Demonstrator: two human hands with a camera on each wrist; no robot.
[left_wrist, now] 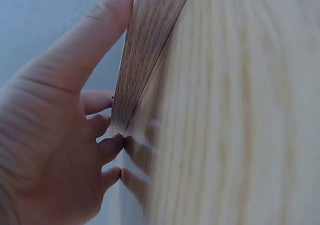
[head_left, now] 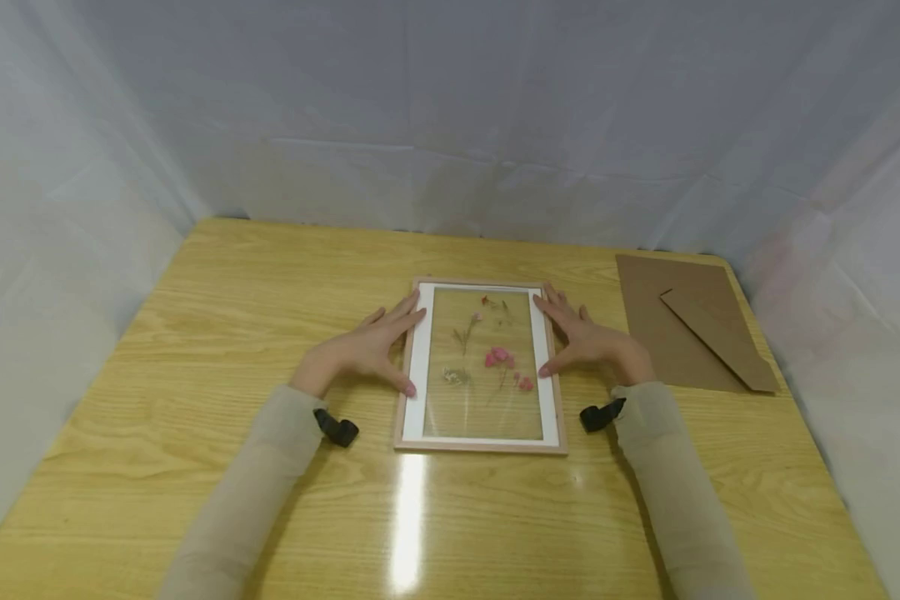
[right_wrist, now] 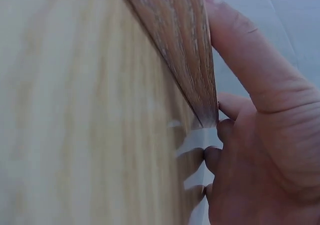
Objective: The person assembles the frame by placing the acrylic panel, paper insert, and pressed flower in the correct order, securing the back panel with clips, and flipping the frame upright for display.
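A picture frame (head_left: 487, 448) with a thin light-wood border lies flat on the table. Inside its white border (head_left: 417, 367), a clear pane shows pressed flowers, among them a pink bloom (head_left: 498, 357), and the wood grain shows through. My left hand (head_left: 367, 346) rests on the left side, thumb and fingers spread over the white border. On the right side my right hand (head_left: 592, 340) rests the same way. Both wrist views show the frame's wooden side (left_wrist: 150, 40) beside the thumb, with the other fingers lower down, some touching the tabletop.
At the right back lies a brown backing board (head_left: 690, 275) with a slanted brown flap or stand (head_left: 720, 342) on it. White cloth (head_left: 465, 100) hangs behind the table and at both sides. Black wrist devices (head_left: 336, 427) sit at both cuffs.
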